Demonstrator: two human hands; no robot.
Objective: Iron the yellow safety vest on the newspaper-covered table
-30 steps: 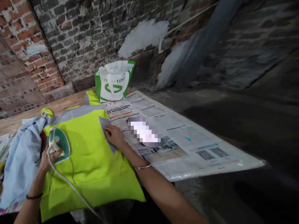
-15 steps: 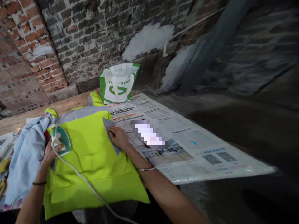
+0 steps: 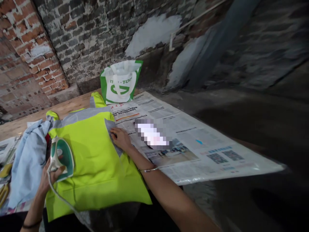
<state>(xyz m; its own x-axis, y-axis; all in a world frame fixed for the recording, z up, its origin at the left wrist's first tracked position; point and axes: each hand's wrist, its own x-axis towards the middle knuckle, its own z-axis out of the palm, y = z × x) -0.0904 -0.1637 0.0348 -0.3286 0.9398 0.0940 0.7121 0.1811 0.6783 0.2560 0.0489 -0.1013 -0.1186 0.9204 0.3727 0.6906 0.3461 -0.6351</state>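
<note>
A neon-yellow top with grey panels (image 3: 89, 151) lies spread in front of me, its hem hanging over the near edge. My left hand (image 3: 51, 172) is closed round the handle of a white and green clothes iron (image 3: 63, 158), which rests at the top's left side. From the iron a pale cord (image 3: 64, 199) runs down toward me. At the opposite side of the top, my right hand (image 3: 120, 138) has its fingers bent and closed on the grey side panel (image 3: 110, 125); the fold between the fingertips is partly hidden.
Newspaper under clear plastic (image 3: 169, 120) covers the table to the right, with a pixelated object (image 3: 152, 133) on it. A green and white bag (image 3: 120, 82) stands behind. Light blue cloth (image 3: 30, 161) and yellow-handled scissors (image 3: 3, 193) lie left. A brick wall (image 3: 96, 38) rises behind.
The iron in my left hand has slid toward me, down the left side of the top. My right hand stays at the grey panel. The view has shifted slightly.
</note>
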